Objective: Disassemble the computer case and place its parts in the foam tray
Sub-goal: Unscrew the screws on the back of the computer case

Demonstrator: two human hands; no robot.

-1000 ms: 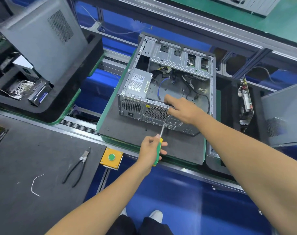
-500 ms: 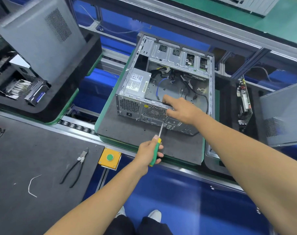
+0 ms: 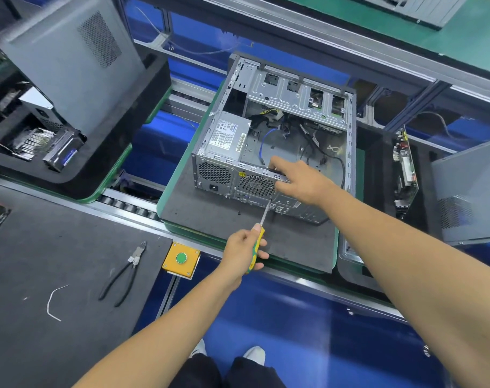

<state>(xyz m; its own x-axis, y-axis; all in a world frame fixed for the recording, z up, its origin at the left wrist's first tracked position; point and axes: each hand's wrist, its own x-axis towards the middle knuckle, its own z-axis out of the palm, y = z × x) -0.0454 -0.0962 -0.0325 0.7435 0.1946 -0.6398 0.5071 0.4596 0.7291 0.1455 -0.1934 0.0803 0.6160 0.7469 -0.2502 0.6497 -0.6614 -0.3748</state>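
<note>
One computer case (image 3: 274, 135) lies open-side up on the dark pad (image 3: 210, 214) of the conveyor pallet. Your left hand (image 3: 242, 252) grips one screwdriver (image 3: 259, 231), tip at the case's rear panel. Your right hand (image 3: 302, 182) holds the rear top edge, fingers curled over it. Two foam trays are in view: one (image 3: 78, 175) at left, one (image 3: 378, 169) at right, both cut off by the frame. One pair of pliers (image 3: 126, 273) lies on the mat. The screw under the tip is too small to make out.
</note>
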